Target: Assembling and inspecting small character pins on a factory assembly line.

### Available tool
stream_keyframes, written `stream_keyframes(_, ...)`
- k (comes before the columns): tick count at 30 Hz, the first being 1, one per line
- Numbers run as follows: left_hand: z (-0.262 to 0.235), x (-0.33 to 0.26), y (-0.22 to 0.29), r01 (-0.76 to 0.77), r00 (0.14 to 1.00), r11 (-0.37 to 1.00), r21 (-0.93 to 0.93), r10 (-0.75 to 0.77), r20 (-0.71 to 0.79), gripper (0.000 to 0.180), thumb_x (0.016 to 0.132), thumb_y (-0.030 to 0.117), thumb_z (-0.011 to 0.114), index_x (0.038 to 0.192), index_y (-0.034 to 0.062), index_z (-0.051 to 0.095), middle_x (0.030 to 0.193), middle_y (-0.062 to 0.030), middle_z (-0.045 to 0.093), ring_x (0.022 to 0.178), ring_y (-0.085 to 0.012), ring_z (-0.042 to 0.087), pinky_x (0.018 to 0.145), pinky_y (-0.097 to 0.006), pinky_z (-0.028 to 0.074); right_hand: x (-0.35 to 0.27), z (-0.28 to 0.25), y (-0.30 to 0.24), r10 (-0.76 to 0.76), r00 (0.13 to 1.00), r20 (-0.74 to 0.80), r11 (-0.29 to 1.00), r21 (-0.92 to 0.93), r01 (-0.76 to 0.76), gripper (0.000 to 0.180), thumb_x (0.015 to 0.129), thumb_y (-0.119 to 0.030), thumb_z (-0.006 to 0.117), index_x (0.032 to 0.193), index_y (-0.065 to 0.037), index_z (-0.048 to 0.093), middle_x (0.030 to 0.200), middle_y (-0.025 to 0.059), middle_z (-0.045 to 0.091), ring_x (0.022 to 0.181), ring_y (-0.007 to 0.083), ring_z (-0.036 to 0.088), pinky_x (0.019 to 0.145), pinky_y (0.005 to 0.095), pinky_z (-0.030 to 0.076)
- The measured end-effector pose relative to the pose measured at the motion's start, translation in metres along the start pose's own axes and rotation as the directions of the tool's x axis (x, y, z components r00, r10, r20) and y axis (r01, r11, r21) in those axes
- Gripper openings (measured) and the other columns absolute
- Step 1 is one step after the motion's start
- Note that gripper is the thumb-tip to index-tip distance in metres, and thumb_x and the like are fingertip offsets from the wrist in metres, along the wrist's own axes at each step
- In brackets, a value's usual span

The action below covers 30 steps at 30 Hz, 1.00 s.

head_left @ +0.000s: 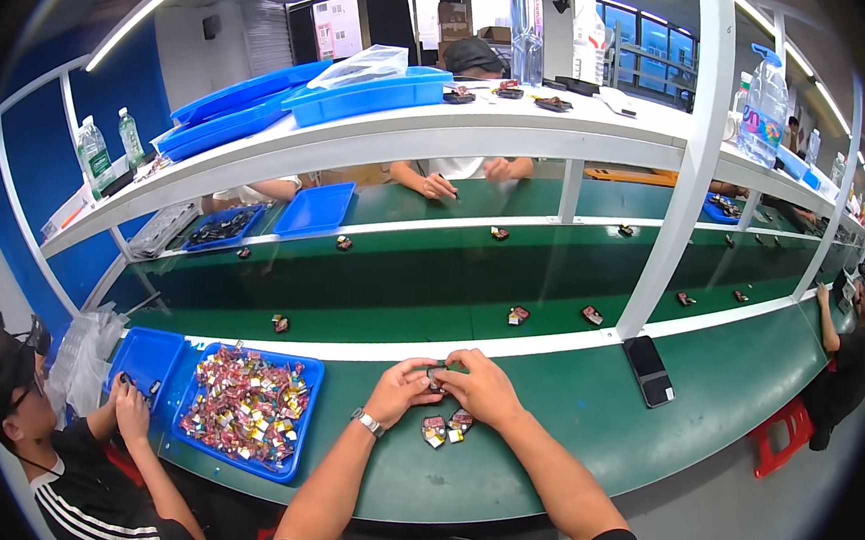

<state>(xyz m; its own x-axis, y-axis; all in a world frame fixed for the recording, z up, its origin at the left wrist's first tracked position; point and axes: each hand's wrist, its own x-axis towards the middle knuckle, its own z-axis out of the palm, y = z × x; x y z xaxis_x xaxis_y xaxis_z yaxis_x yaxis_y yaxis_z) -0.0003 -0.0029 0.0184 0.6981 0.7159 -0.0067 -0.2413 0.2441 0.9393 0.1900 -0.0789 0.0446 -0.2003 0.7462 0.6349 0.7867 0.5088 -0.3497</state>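
Note:
Above the green table, my left hand [401,394] and my right hand [485,390] meet with their fingers closed around one small dark part [436,379]. Fingers cover most of it, so its exact kind does not show. Just below my hands lie two small assemblies, one [433,431] beside the other [458,425], each dark with red and white-yellow bits. To the left of my left forearm stands a blue tray [315,392] heaped with many small red, white and yellow pieces [248,403].
A phone [649,371] lies at the right by a white post [673,207]. Beyond a white rail, small assemblies [519,316] sit spaced along the green belt [402,278]. A co-worker [59,445] sits at left by another blue tray [146,355]. Others work across and at right.

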Motion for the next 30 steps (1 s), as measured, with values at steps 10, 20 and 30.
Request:
stream_keyframes(10, 0.0028, -0.0005, -0.0047, 0.013, 0.999, 0.997, 0.082, -0.01, -0.031, 0.032, 0.096, -0.001, 0.051, 0.128, -0.0003, 0.049, 0.118, -0.0147, 0.062, 0.105, -0.0215, 0.065, 0.091, -0.034, 0.057, 0.0001, 0.0067, 0.0068, -0.052, 0.995, 0.084, 0.998, 0.025, 0.05, 0.017, 0.075, -0.01, 0.072, 0.09, -0.01, 0.064, 0.11, 0.0053, 0.055, 0.104, 0.0258, 0.055, 0.086, 0.0391, 0.048)
stream_keyframes(20, -0.0004, -0.0004, -0.0027, -0.019, 0.998, 0.995, 0.095, 0.013, 0.065, 0.041, 0.09, -0.007, 0.053, 0.13, -0.0004, 0.047, 0.12, -0.0138, 0.061, 0.105, -0.0207, 0.064, 0.093, -0.035, 0.056, -0.0025, 0.0054, 0.0009, 0.109, 0.993, 0.041, 0.983, 0.145, -0.114, 0.009, 0.079, -0.012, 0.07, 0.086, -0.006, 0.07, 0.113, 0.0051, 0.06, 0.111, 0.0254, 0.053, 0.092, 0.0372, 0.047)
stream_keyframes(30, 0.001, -0.0016, -0.0018, 0.037, 0.998, 0.994, 0.101, -0.042, 0.049, 0.036, 0.093, -0.004, 0.051, 0.129, 0.0019, 0.049, 0.117, -0.0115, 0.062, 0.106, -0.0192, 0.063, 0.091, -0.034, 0.056, -0.0055, 0.0035, 0.0016, 0.113, 0.98, 0.164, 0.96, 0.237, -0.151, 0.011, 0.083, -0.015, 0.067, 0.09, -0.006, 0.071, 0.123, 0.007, 0.058, 0.12, 0.0265, 0.049, 0.1, 0.0378, 0.043)
